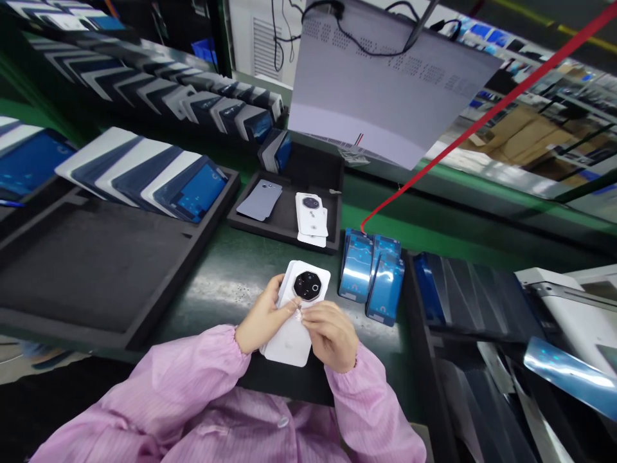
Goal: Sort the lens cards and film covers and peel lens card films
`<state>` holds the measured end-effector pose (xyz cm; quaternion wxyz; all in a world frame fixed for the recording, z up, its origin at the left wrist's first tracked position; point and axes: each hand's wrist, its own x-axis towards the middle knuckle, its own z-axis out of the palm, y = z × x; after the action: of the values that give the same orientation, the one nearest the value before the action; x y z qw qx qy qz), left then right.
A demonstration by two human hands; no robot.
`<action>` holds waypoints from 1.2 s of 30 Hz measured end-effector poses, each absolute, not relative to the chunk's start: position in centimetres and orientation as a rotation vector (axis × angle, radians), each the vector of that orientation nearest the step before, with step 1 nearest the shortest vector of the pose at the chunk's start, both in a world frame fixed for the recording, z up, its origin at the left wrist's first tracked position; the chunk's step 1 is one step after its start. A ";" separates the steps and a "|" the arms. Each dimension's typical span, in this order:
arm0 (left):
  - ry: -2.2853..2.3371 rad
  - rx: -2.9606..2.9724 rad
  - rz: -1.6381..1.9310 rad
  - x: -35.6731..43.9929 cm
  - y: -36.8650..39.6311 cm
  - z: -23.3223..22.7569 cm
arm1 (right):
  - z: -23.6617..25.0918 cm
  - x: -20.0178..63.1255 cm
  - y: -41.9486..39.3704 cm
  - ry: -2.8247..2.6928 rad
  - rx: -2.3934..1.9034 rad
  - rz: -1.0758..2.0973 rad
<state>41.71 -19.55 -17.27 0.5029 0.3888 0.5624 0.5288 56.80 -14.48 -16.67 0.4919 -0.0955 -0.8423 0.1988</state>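
Note:
A white phone back cover [289,347] with a black camera ring [308,285] lies at the front of the bench, and a second white edge shows beneath it. My left hand [265,316] wraps round its left side, with the thumb on the face just below the ring. Fingers of my right hand [332,331] are pinched together over the face, close to my left thumb. Whatever sits between those right fingertips is too small to make out. The cover's lower part is visible between my hands.
Behind the cover, a black foam tray [284,230] holds white covers [312,222] and grey ones [260,199]. Blue film-covered panels [371,273] lie to the right. A large foam tray [96,263] with a row of panels stands left. A monitor [385,90] hangs above.

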 end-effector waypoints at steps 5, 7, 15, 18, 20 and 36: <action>1.311 0.908 1.298 41.7 -19.7 -17.0 | -16.6 56.9 -14.6 -1.968 -0.226 0.497; 1.303 0.891 1.280 41.7 -19.7 -16.8 | -16.6 57.0 -14.6 -1.970 -0.239 0.503; 1.310 0.893 1.251 41.8 -19.8 -16.8 | -15.7 57.2 -14.5 -2.022 -0.211 0.485; 1.288 0.919 1.262 41.8 -19.9 -16.8 | -15.3 57.1 -14.5 -2.024 -0.194 0.482; 1.292 0.937 1.268 41.8 -19.9 -16.7 | -15.2 57.1 -14.5 -2.027 -0.181 0.479; 1.311 0.944 1.261 41.9 -20.0 -16.7 | -15.7 57.5 -14.6 -2.088 -0.195 0.470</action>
<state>41.87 -19.98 -16.68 0.5193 0.3937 0.5465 0.5260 57.49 -14.56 -15.72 0.4761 -0.0798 -0.8544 0.1922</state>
